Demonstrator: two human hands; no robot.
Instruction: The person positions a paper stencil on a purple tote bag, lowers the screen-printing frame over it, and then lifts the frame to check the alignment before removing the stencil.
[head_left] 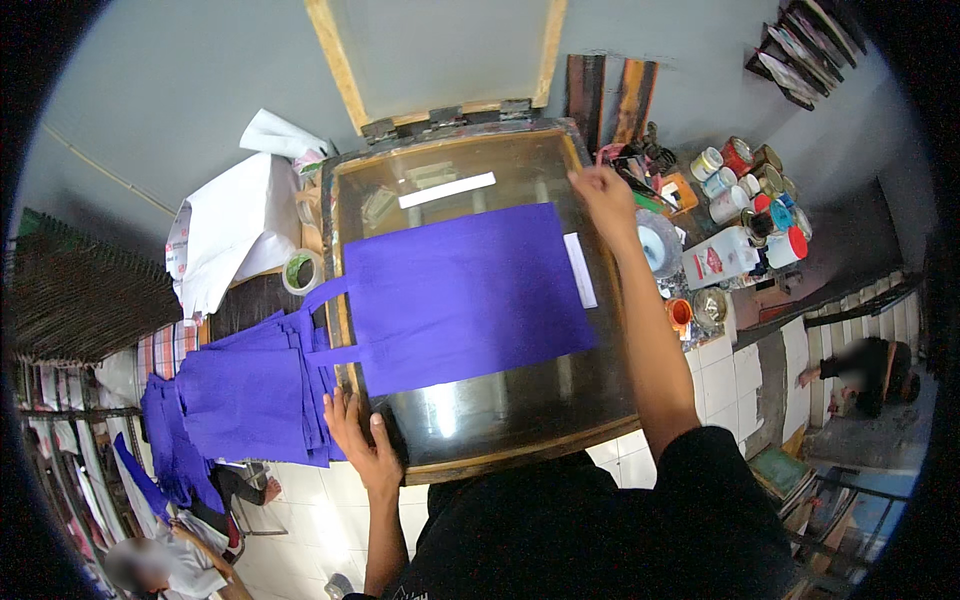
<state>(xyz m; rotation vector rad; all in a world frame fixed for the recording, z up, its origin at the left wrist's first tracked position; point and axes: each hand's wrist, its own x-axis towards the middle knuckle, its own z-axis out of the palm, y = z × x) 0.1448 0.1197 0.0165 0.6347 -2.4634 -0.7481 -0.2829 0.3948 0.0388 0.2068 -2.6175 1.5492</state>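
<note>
Flat purple fabric tote bag (460, 300) lies roughly mid-surface on the glossy dark-topped table w/ wood rim (520, 405). Key relation: its long axis runs approx L–R w/ slight tilt, straps out over the L rim twd the loose purple fabric pile (245, 400). L hand (362, 445) is nearer: bag's lower L corner sits just up & R of its thumb. From R hand (610, 205), bag lies down & L, upper R corner nr but apart.

L fingers: spread, resting at the L rim, no grip seen. R fingers: curled nr the upper R rim; can't tell if they hold anything.

Counts: 1 bag on table, 2 straps; pile has several pcs, exact no. unclear; 2 white rectangular strips (447, 190), 1 above bag, 1 by its R side; 1 pale tape roll, green inside (318, 271); 1 wood-framed pale screen (455, 55); 2 long narrow boards (585, 95) at the wall; 2 other people (195, 565), low L & far R.
</note>
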